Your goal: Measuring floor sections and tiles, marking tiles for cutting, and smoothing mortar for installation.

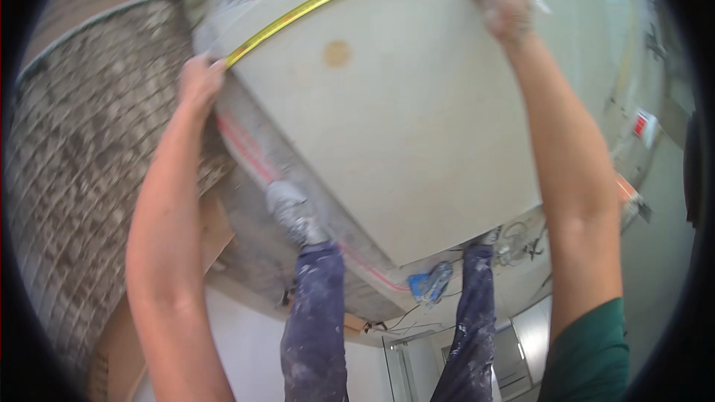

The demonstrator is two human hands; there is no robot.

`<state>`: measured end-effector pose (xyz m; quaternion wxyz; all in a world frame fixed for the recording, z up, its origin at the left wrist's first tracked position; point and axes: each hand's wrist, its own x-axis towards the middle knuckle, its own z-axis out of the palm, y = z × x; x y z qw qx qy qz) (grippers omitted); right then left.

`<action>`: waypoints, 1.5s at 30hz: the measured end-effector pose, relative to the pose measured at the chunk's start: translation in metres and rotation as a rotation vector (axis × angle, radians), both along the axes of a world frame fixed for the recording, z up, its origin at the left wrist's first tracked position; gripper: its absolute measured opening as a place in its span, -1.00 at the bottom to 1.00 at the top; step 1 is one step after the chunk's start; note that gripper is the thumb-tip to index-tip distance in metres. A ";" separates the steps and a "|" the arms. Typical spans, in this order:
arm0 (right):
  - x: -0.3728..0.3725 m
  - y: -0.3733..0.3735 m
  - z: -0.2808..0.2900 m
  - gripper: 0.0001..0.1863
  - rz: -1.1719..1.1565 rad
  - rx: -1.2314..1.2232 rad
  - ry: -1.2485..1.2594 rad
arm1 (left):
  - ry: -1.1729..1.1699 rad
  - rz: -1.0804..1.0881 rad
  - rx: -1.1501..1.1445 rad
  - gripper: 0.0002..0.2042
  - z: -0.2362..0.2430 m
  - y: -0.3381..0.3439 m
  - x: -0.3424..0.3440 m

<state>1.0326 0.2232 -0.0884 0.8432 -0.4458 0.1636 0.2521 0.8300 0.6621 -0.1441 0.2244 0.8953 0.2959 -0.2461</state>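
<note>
A yellow tape measure stretches in an arc across the far end of a large pale board. At the board's far left corner my left hand is closed on one end of the tape. My right hand is at the far side of the board, by the point where the tape reaches the top of the picture. Its blurred fingers look bent round something, and a thin white piece sticks out beside it. What it holds is unclear. A round tan spot marks the board.
Brown textured tiles or sheets lie on the left. My dusty shoe stands beside the board's left edge, near a red line on the floor. A blue-and-grey item and cables lie by the near edge.
</note>
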 end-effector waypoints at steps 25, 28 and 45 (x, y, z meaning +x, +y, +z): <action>0.021 -0.023 0.022 -0.64 0.268 -0.565 -0.319 | -0.024 0.109 -0.082 -0.75 0.003 -0.029 0.011; 0.029 -0.008 0.013 -0.65 0.295 -0.551 -0.288 | -0.086 0.177 -0.122 -0.74 -0.010 -0.006 0.008; 0.006 0.010 0.026 -0.77 0.252 -0.787 -0.213 | -0.027 0.062 -0.033 -0.79 -0.010 -0.011 0.008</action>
